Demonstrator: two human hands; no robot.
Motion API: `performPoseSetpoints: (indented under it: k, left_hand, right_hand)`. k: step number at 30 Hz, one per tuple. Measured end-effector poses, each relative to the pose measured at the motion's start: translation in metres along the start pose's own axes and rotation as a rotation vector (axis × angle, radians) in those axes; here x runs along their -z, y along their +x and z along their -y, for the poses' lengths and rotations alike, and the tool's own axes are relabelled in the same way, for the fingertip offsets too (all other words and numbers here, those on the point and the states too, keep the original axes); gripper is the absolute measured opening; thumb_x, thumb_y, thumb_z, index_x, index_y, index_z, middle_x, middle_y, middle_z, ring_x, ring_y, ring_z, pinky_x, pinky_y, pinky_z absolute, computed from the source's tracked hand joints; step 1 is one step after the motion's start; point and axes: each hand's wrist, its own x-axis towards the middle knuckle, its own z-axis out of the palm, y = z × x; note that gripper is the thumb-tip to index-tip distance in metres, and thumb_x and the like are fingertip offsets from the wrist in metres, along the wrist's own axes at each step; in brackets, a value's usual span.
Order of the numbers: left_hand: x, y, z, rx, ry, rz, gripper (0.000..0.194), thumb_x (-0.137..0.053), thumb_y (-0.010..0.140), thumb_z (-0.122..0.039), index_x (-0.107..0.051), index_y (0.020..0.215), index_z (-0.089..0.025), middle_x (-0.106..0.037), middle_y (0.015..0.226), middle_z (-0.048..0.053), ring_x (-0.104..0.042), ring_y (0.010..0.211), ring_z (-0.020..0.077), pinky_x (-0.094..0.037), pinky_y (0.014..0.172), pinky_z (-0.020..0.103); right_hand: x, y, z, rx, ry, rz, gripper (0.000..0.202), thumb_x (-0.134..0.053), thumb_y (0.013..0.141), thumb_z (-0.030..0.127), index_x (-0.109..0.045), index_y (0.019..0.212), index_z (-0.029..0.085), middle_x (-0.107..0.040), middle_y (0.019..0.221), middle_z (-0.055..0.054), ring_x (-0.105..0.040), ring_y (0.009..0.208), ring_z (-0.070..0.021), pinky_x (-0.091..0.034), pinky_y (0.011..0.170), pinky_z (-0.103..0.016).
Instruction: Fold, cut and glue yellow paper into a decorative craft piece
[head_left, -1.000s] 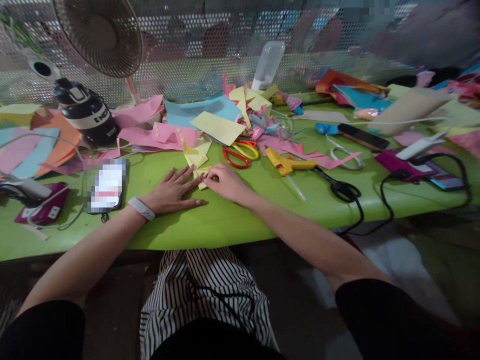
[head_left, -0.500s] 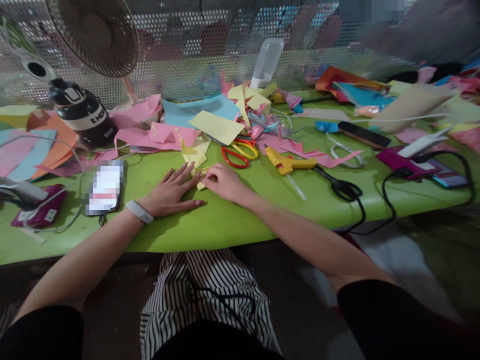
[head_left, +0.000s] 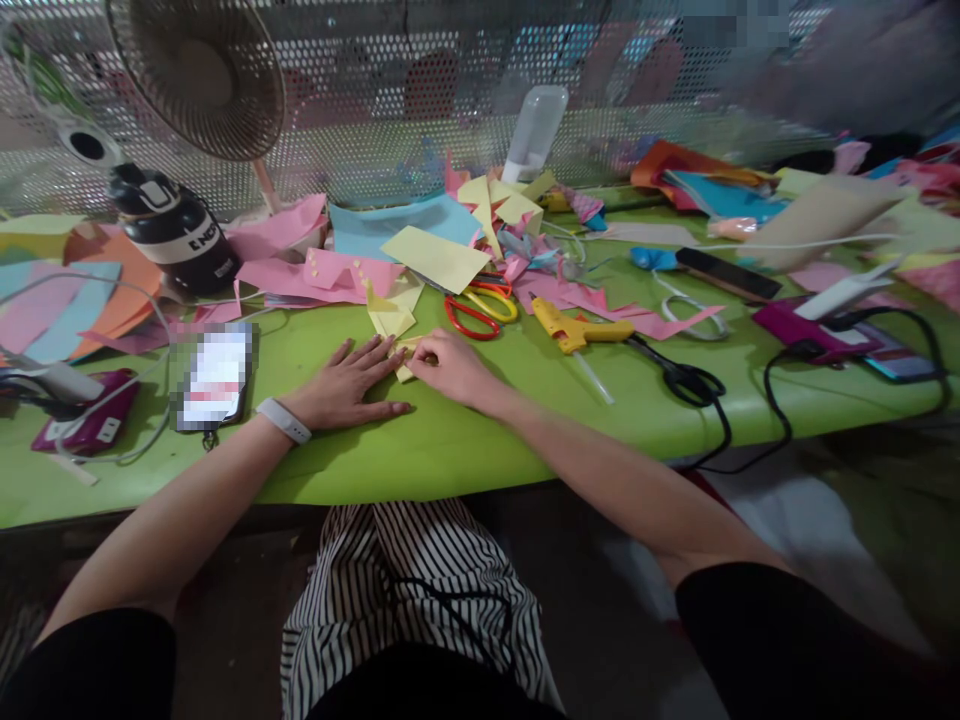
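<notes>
Altogether two hands [head_left: 341, 385] [head_left: 454, 370] at yellow paper [head_left: 405, 375].

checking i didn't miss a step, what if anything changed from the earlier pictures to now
Nothing visibly moved, was taken up or let go; only the camera view sways slightly. The left hand still lies flat, fingers at the small yellow paper; the right hand stays at it too. The glue gun is unmoved.

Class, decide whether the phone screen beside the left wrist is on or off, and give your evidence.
On: the phone screen glows bright white, though pixelation hides its contents.
</notes>
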Motion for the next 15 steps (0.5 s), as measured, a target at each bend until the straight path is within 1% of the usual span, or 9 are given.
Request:
performPoseSetpoints:
  k: [7,11,15]
  left_hand:
    - [0.0023,-0.0006,-0.0021,0.004,0.018,0.007,0.094,-0.030,0.091,-0.081,-0.015,0.163,-0.023,-0.010,0.170,0.010,-0.006,0.158,0.0300,-0.004,0.126,0.053]
    - [0.0015,0.0000,-0.0005,-0.009,0.017,0.008,0.092,-0.031,0.092,-0.080,-0.015,0.163,-0.024,-0.009,0.170,0.010,-0.006,0.158,0.0295,-0.004,0.126,0.053]
    - [0.0010,0.0011,0.0017,-0.012,0.025,0.016,0.092,-0.032,0.092,-0.079,-0.015,0.163,-0.023,-0.008,0.170,0.010,-0.006,0.158,0.0292,-0.004,0.126,0.054]
  right_hand:
    - [-0.0003,0.0008,-0.0007,0.012,-0.014,-0.006,0.016,-0.069,0.087,0.023,-0.069,0.071,0.019,-0.067,0.095,-0.007,-0.062,0.084,-0.0187,-0.047,0.083,-0.038]
    - [0.0027,0.0014,-0.0023,0.016,-0.077,-0.025,0.019,-0.071,0.086,0.027,-0.071,0.068,0.020,-0.068,0.094,-0.009,-0.063,0.090,-0.0224,-0.049,0.086,-0.040]
    - [0.0043,0.0028,-0.0041,-0.016,-0.099,-0.048,0.022,-0.071,0.086,0.030,-0.071,0.066,0.021,-0.069,0.095,-0.010,-0.064,0.094,-0.0246,-0.049,0.088,-0.043]
